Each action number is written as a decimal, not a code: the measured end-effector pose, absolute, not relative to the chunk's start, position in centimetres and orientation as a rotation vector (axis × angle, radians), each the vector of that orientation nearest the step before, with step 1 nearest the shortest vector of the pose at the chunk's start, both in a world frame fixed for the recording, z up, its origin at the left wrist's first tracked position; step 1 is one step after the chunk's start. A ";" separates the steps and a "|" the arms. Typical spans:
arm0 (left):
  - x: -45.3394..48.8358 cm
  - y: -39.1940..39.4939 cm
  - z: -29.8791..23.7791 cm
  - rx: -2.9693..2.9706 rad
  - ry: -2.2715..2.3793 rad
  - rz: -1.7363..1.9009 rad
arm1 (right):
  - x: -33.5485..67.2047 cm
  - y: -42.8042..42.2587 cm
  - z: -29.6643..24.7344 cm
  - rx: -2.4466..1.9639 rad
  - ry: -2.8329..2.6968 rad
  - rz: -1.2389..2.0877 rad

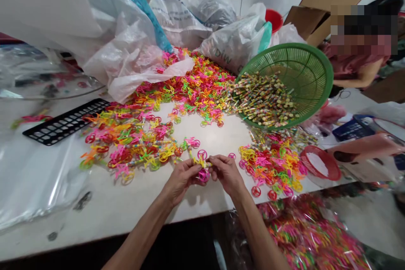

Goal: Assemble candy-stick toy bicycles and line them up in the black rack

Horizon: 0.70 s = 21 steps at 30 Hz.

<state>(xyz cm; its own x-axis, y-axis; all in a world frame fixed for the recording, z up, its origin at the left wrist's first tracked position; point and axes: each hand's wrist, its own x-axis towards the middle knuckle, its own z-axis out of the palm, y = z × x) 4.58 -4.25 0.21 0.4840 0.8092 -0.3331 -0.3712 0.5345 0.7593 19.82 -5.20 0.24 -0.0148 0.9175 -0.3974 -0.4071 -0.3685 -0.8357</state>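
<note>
Near the table's front edge, my left hand [185, 177] pinches a small plastic toy bicycle [200, 161] with a yellow frame and pink wheels. Fingers of my right hand [227, 171] are closed at the toy's right side, on its end; a finer part between them is too small to make out. Loose toy bicycles in pink, yellow, orange and green lie to the left in a pile [136, 143], and another pile [268, 164] is right of my right hand. Short patterned sticks [265, 99] spill out of a tilted green basket [316, 76].
White sacks [186, 17] and a plastic sheet [126, 50] stand behind the piles. A black slotted tray [66, 122] lies left, a red basket [337, 173] right. Filled clear bags [313, 228] sit below the table's right edge. A person [357, 59] is at the far right.
</note>
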 end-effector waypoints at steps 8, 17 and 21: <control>3.3 -4.6 -1.0 0.868 0.852 0.778 | 17.7 -5.9 0.3 -1.368 -0.922 1.372; -1.7 2.2 2.6 1.780 1.545 0.915 | 16.8 -2.4 -0.7 -1.490 -1.330 1.035; -1.2 9.7 4.2 1.910 1.800 0.794 | 19.4 -1.6 -1.4 -1.600 -1.363 0.886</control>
<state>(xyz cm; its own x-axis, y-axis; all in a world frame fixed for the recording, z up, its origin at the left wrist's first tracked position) -1.23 9.68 4.24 0.0110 0.9912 0.1319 0.7655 -0.0932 0.6366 19.38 -1.60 -1.45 0.1606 0.9870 0.0027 0.3980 -0.0623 -0.9153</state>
